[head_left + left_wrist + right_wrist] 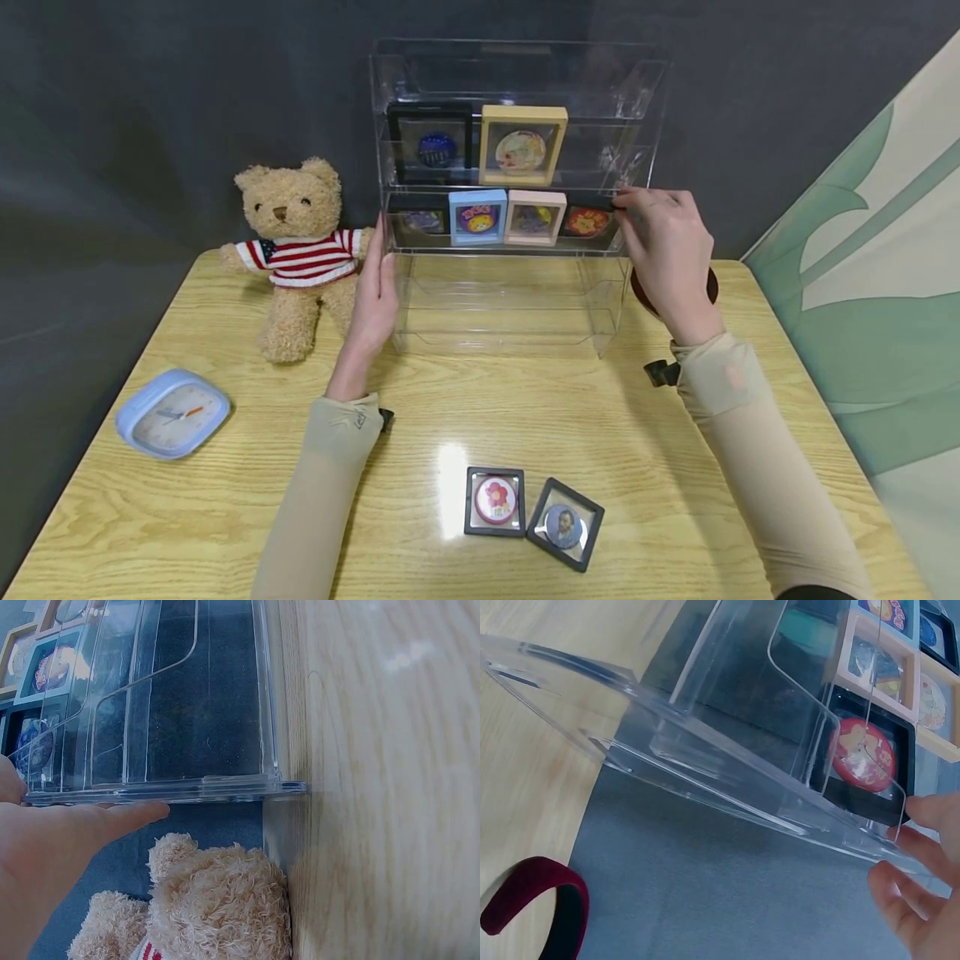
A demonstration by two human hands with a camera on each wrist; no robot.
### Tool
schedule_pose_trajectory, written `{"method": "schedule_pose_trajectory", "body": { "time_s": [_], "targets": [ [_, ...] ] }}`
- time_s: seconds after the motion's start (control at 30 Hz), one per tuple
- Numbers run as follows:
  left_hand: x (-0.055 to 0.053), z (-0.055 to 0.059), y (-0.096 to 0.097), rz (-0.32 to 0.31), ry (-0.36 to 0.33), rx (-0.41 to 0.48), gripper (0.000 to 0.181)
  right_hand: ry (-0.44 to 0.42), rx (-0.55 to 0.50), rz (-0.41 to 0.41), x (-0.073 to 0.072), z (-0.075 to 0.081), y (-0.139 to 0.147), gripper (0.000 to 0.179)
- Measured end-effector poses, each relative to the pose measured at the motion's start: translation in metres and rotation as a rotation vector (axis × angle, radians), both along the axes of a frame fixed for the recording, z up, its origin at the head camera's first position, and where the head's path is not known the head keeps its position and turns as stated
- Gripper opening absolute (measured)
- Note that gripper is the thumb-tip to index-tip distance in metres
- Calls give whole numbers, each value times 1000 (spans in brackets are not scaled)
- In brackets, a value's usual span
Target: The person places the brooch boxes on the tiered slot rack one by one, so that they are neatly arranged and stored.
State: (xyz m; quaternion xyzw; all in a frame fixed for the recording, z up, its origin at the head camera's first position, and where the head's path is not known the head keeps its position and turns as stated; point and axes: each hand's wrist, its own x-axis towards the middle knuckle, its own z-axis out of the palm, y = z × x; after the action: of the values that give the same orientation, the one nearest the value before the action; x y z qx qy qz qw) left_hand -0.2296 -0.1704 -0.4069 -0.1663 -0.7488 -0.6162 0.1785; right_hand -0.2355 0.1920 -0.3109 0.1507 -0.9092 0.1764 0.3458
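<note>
A clear acrylic tiered display rack (510, 292) stands at the back of the table. My left hand (377, 292) rests along its left side panel, fingers straight. At the other end, my right hand (667, 250) pinches the upper right corner of a black display frame (862, 757) holding a red round badge. That frame is at the right end of a lower tier, beside a pink frame (536, 218), a blue frame (477, 217) and another black frame (417, 220). A yellow frame (523, 145) and a black frame (431, 143) occupy the tier above.
Two black frames, one with a flower badge (495, 501) and one with a portrait badge (565, 524), lie at the table's front. A teddy bear (296, 242) sits left of the rack, a blue clock (173, 413) nearer. A dark red headband (536, 877) lies right of the rack.
</note>
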Motion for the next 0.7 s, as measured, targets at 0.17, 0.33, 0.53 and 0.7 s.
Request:
{"method": "schedule_pose_trajectory", "body": {
  "time_s": [0.17, 0.33, 0.53, 0.7],
  "targets": [
    [2, 5, 1, 6, -19, -4, 56, 5, -24, 20, 2, -4, 2, 24],
    [8, 16, 4, 6, -61, -19, 55, 40, -61, 35, 6, -6, 3, 27],
    [4, 9, 2, 13, -48, -19, 56, 80, -166, 59, 19, -4, 6, 27],
    [0, 1, -1, 20, 7, -17, 55, 41, -284, 122, 37, -7, 8, 24]
  ]
}}
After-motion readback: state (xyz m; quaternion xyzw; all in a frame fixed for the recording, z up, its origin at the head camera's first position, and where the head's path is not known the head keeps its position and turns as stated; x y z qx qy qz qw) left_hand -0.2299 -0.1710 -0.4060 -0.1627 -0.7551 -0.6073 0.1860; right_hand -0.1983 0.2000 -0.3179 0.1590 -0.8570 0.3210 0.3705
